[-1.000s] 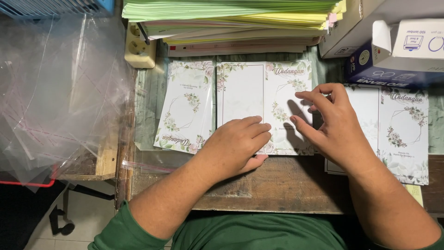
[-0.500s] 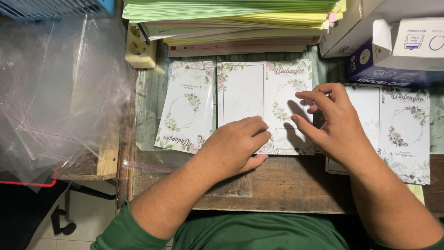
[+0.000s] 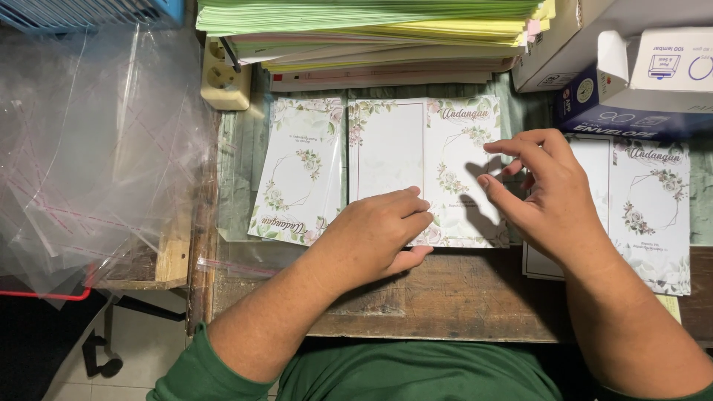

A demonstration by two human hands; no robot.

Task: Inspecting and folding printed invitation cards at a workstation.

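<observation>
Head view, near to far. Nearest the camera, two green sleeves (image 3: 416,375) lead onto a worn wooden worktop (image 3: 460,297). The left hand (image 3: 375,238) lies palm down with its fingers (image 3: 407,212) held together and flat on the lower middle of an unfolded floral card (image 3: 427,167), apparently to pin the sheet so it cannot slide. The right hand (image 3: 553,197) hovers at the card's right edge; its fingers (image 3: 499,194) are slightly apart and curled, the tips at or just above the card's margin, and whether they actually pinch the paper cannot be told. The card thus lies under the left fingers and just left of the right fingers, with its central fold running away from the person.

Left of the left fingers lies a single folded card (image 3: 301,171), partly on a clear sleeve. Under and beyond the right wrist is a stack of matching cards (image 3: 653,215). Farther left hangs a heap of clear plastic bags (image 3: 96,148). At the far edge sit a wall socket block (image 3: 223,78), a pile of green and yellow paper (image 3: 371,30), and a blue envelope box (image 3: 639,96).
</observation>
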